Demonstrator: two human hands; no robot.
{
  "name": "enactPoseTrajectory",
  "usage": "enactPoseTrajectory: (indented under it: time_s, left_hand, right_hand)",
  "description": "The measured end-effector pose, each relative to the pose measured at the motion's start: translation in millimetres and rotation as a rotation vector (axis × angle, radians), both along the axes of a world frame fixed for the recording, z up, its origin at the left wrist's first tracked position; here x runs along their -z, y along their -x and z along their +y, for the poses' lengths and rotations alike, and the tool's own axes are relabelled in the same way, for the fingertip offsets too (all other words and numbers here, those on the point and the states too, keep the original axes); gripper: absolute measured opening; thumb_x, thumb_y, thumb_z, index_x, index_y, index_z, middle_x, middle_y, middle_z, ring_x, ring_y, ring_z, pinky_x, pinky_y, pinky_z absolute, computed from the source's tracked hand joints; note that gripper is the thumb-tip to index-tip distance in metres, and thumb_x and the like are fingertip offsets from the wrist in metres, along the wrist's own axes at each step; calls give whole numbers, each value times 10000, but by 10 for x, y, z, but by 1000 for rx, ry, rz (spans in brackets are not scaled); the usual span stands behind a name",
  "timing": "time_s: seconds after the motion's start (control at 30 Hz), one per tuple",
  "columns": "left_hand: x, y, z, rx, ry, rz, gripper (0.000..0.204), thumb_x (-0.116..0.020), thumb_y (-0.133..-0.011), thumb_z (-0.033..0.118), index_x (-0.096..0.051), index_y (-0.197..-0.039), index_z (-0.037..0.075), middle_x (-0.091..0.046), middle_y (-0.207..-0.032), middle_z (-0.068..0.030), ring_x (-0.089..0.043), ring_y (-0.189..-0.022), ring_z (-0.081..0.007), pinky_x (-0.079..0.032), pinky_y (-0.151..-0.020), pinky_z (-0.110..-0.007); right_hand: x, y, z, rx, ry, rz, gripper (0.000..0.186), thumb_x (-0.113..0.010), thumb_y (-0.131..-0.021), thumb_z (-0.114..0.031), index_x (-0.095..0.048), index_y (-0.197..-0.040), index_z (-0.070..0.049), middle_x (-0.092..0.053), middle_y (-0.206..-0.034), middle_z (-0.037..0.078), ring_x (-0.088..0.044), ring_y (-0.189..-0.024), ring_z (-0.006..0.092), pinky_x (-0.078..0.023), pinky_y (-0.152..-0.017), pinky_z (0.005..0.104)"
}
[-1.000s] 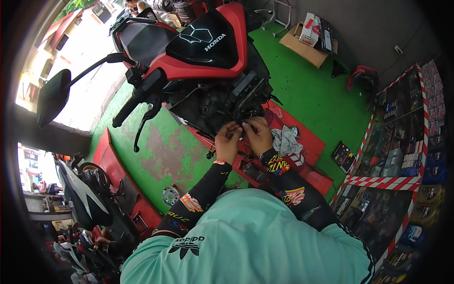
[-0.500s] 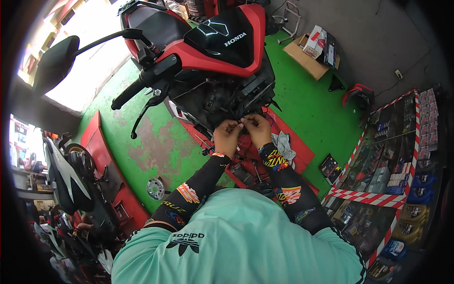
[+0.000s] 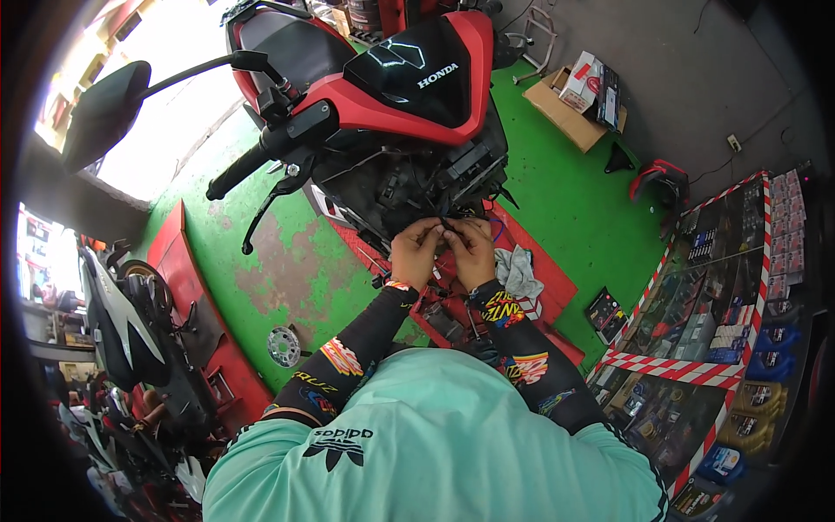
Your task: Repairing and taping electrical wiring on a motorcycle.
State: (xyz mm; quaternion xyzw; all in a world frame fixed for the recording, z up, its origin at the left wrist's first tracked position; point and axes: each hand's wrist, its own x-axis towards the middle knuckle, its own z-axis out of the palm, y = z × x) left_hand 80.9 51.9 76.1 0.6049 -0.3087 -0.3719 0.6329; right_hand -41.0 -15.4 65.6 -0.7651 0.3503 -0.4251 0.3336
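Observation:
A red and black motorcycle (image 3: 409,78) stands in front of me, its front end partly bared, with dark inner parts and wiring (image 3: 417,187) showing. Just below that opening my left hand (image 3: 415,254) is closed, thumb and fingers pinched together. My right hand (image 3: 471,254) pinches right beside it, the fingertips of both almost touching. Between them is what looks like a thin dark wire; the fingers hide most of it. A blue cable loop (image 3: 497,230) shows beside my right hand.
Below my hands is a red platform (image 3: 552,291) with a grey rag (image 3: 519,274) and tools. A handlebar lever (image 3: 265,209) juts out at left. A metal disc (image 3: 283,346) lies on the green floor. Glass display cases (image 3: 696,304) stand at right, a cardboard box (image 3: 565,109) farther back.
My right hand has turned and dropped slightly, its fingers curling closer to my left fingertips. My left hand stays pinched in nearly the same place. The view has shifted slightly.

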Motion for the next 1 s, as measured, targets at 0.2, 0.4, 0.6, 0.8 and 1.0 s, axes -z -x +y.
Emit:
enactPoseTrajectory:
  time_s: [0.2, 0.4, 0.6, 0.8, 1.0]
  left_hand:
    - [-41, -82, -1, 64, -12, -183, 236, -634, -994, 70, -652, -1182, -72, -726, -1025, -114, -709, -908, -148, -565, -792, -269]
    - [-161, -112, 40, 37, -49, -432, 217, -682, -938, 134, -689, -1054, -49, -706, -829, -139, -714, -741, -206, -548, -688, -322]
    - [-161, -216, 62, 127, -121, -466, 183, -658, -940, 129, -656, -973, -51, -703, -792, -130, -713, -715, -192, -549, -672, -317]
    - [-267, -190, 24, 204, -93, -192, 167, -603, -980, 109, -636, -1008, -52, -688, -795, -86, -701, -751, -149, -539, -671, -286]
    - [-194, -231, 8, 213, -86, -118, 164, -615, -981, 91, -655, -1027, -60, -687, -808, -47, -669, -736, -112, -531, -663, -259]
  right_hand:
    - [192, -41, -23, -7, -194, -105, 223, -723, -902, -96, -729, -1105, -5, -676, -1084, 124, -611, -1089, 262, -494, -947, 357]
    - [212, -56, -92, -25, -265, -116, 204, -733, -888, -98, -739, -1074, -14, -693, -1054, 130, -627, -1052, 262, -509, -914, 355]
    - [197, -124, -56, 9, -199, -81, 209, -745, -883, -117, -745, -1074, -32, -705, -1035, 113, -643, -1008, 239, -502, -895, 346]
    - [170, -170, -45, 78, -335, -151, 165, -773, -843, -181, -761, -994, -117, -718, -976, 63, -619, -1013, 251, -412, -931, 390]
    - [-28, -141, 110, 178, 28, 9, 134, -774, -818, -184, -727, -932, -132, -703, -936, 26, -619, -990, 234, -368, -906, 412]
